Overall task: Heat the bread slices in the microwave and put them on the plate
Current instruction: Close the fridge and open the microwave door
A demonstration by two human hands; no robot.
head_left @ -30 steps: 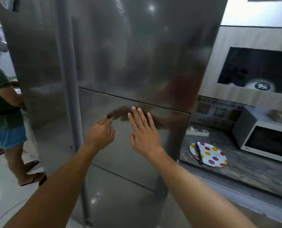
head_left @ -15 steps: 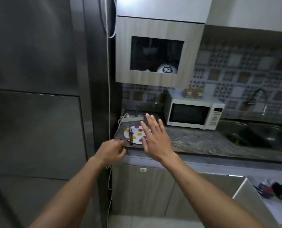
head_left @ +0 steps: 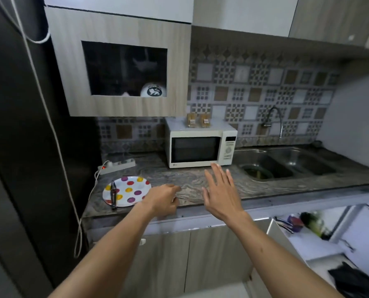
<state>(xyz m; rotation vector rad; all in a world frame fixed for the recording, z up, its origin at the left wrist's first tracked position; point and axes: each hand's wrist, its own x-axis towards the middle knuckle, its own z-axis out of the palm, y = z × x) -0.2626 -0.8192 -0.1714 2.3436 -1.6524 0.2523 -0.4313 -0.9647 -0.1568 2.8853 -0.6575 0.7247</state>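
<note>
We reach toward the closed microwave [head_left: 201,145], right hand [head_left: 221,193] spread, left hand [head_left: 163,198] loosely curled and empty. Bread packs [head_left: 198,121] sit on top; the plate [head_left: 134,187] waits left. Nothing heated yet.

Two bare forearms are showing, coming in from about six o'clock, with no sleeves reaching the stretch in view. The left hand [head_left: 163,200] is wearing no glove, and no ring or watch is showing on it or its wrist. The right hand [head_left: 220,193] is likewise going uncovered, with nothing showing on its fingers [head_left: 219,175] or wrist. Whatever the person is wearing above the forearms is lying outside the view.
</note>
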